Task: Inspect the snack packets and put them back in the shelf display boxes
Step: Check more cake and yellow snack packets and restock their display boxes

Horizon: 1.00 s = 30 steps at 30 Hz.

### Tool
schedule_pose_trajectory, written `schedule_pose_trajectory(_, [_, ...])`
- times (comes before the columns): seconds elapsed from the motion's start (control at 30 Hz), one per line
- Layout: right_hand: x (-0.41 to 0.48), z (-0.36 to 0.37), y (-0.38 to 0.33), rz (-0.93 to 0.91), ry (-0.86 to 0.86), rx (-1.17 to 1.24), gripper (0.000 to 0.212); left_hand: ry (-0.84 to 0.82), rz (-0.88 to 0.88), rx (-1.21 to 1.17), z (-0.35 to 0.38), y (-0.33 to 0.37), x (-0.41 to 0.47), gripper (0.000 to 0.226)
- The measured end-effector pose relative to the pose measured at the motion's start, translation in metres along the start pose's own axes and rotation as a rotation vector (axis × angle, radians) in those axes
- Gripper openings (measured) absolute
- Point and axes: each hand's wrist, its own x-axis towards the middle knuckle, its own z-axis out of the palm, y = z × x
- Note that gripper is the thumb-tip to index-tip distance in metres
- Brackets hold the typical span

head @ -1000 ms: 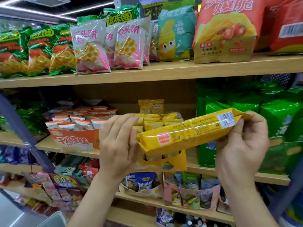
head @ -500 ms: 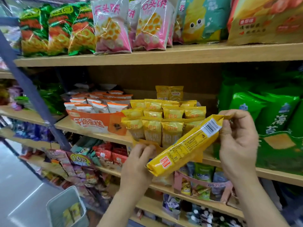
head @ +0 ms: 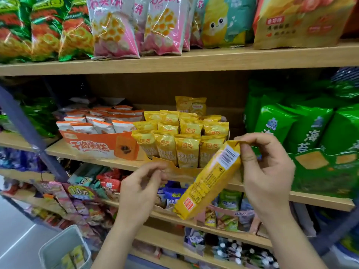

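Note:
A long yellow snack packet (head: 209, 179) hangs tilted in front of the middle shelf, barcode end up. My right hand (head: 270, 171) pinches its top corner between thumb and fingers. My left hand (head: 139, 193) is to the packet's lower left with loosely curled fingers, apart from the packet and holding nothing. Just behind stands the yellow display box (head: 180, 170) with several upright yellow packets (head: 186, 148) of the same brand.
An orange display box (head: 93, 144) of white-and-orange packets sits left of the yellow one. Green bags (head: 310, 133) fill the shelf on the right. Big snack bags line the top shelf (head: 194, 59). A grey bin (head: 64, 247) stands on the floor, lower left, by a blue post (head: 29, 131).
My left hand has let go of the packet's lower end and drawn away to the left. The packet has swung from nearly level to hanging steeply from my right hand. The view has dropped.

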Motion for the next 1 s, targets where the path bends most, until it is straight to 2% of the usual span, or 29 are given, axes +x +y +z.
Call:
schedule_pose_trajectory(0.07, [-0.003,0.000,-0.009,-0.049,-0.030,-0.035,0.017,-0.065,0.120,-0.008,-0.003,0.030,-0.010,0.012])
schedule_pose_trajectory(0.2, [-0.012,0.007,-0.032,0.049,-0.063,0.061,0.020,-0.255,0.179,0.100,0.013,0.069,-0.020,0.050])
schedule_pose_trajectory(0.27, [-0.012,0.009,-0.043,0.139,-0.080,0.146,0.017,-0.227,0.182,-0.037,0.020,0.078,-0.022,0.049])
schedule_pose_trajectory(0.37, [-0.005,0.002,-0.051,0.371,-0.132,0.397,0.009,-0.183,0.092,-0.280,0.020,0.086,-0.027,0.049])
schedule_pose_trajectory(0.43, [-0.003,-0.004,-0.048,0.505,-0.204,0.483,0.013,-0.181,-0.006,-0.380,0.020,0.086,-0.031,0.050])
schedule_pose_trajectory(0.6, [-0.006,-0.008,-0.050,0.572,-0.213,0.482,0.015,-0.223,-0.080,-0.446,0.019,0.090,-0.037,0.058])
schedule_pose_trajectory(0.67, [-0.007,-0.008,-0.052,0.562,-0.203,0.464,0.013,-0.206,-0.098,-0.468,0.019,0.094,-0.038,0.052])
schedule_pose_trajectory(0.8, [-0.008,-0.007,-0.058,0.540,-0.214,0.456,0.009,-0.194,-0.105,-0.515,0.017,0.101,-0.032,0.020])
schedule_pose_trajectory(1.0, [-0.010,-0.005,-0.058,0.566,-0.236,0.498,0.013,-0.124,-0.118,-0.549,0.015,0.103,-0.028,0.019])
